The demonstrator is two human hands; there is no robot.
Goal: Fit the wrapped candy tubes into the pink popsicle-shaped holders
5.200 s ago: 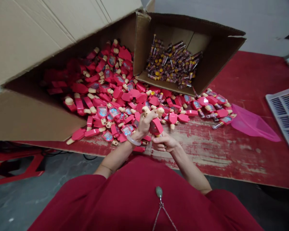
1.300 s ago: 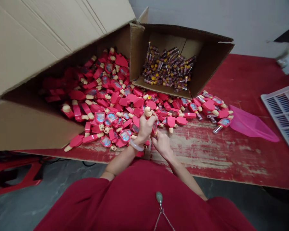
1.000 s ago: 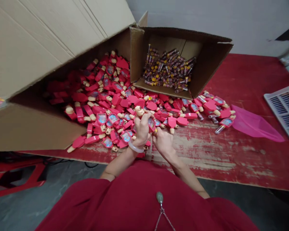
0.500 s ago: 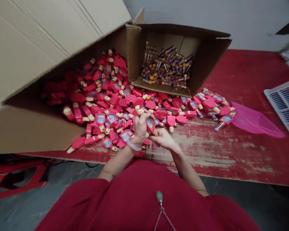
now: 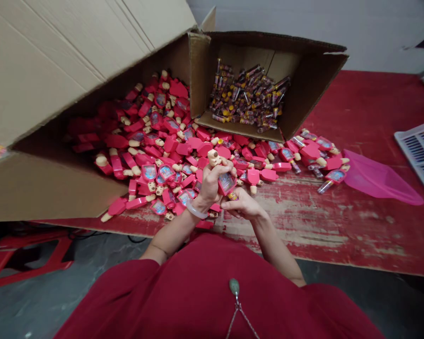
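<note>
The left hand point(image 5: 210, 183) is closed round a pink plastic toy with a beige animal head point(image 5: 227, 182), held above the near part of a worn red tabletop point(image 5: 360, 226). The right hand point(image 5: 245, 204) is at the toy's lower end, thumb and fingers beside a short yellow piece point(image 5: 232, 196); whether they are clamped on it cannot be told. In this assessment, the left grip should stay firm and the yellow piece be worked in line with the toy's body, without skewing. Just beyond lies a loose heap of similar pink toys point(image 5: 173, 143), extending into a large tan cardboard carton point(image 5: 63, 188). At right, a translucent magenta plastic scoop point(image 5: 381, 181) adjoins the heap's end; past it stands a white slatted plastic crate point(image 5: 415, 129), contents indistinct. Farther back, a smaller brown cardboard carton point(image 5: 313, 89) contains clear yellow-capped tubes point(image 5: 236, 94), lying in disorder.
</note>
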